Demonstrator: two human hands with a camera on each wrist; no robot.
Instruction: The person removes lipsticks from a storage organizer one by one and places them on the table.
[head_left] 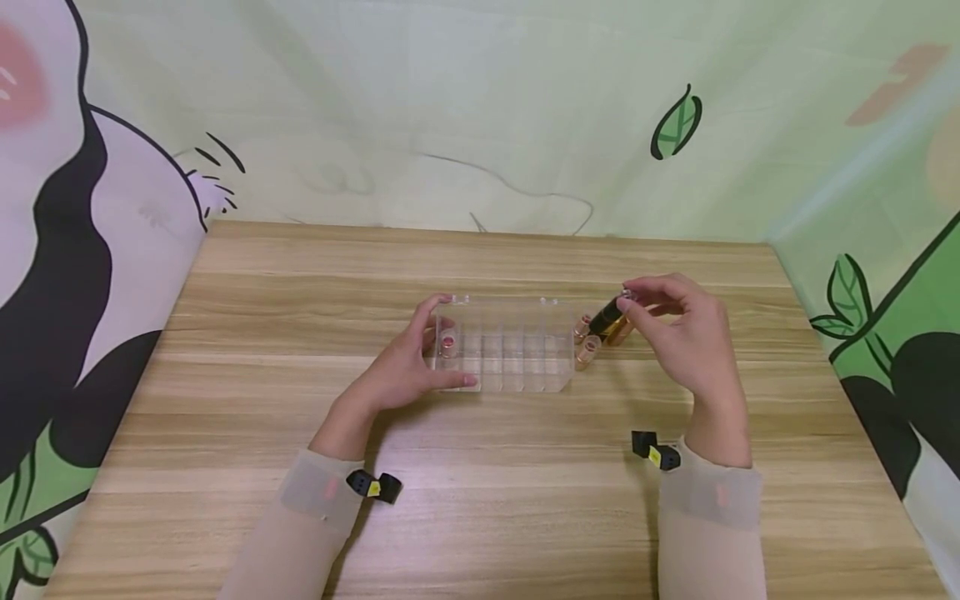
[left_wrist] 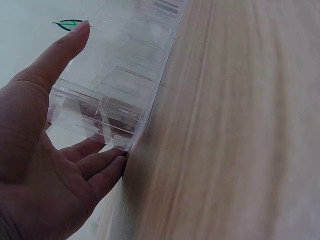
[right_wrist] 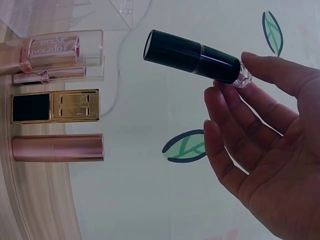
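Note:
A clear plastic organizer box (head_left: 517,358) with a grid of compartments stands on the table. My left hand (head_left: 405,362) grips its left end, thumb along the near side and fingers round the back. One lipstick (head_left: 447,343) with a clear cap stands in the leftmost part of the box. My right hand (head_left: 678,329) pinches a black lipstick tube (right_wrist: 192,57) by its clear faceted end, holding it tilted above the table. Beside the box's right end stand several lipsticks: one with a clear cap (right_wrist: 65,50), a black and gold one (right_wrist: 55,106) and a rose-pink one (right_wrist: 57,148).
The wood-grain table (head_left: 510,492) runs back to a pale green fabric wall (head_left: 465,108) printed with leaves and cartoon figures. Similar printed fabric rises at the left and right sides. Black wrist cameras (head_left: 375,486) are strapped over both sleeves.

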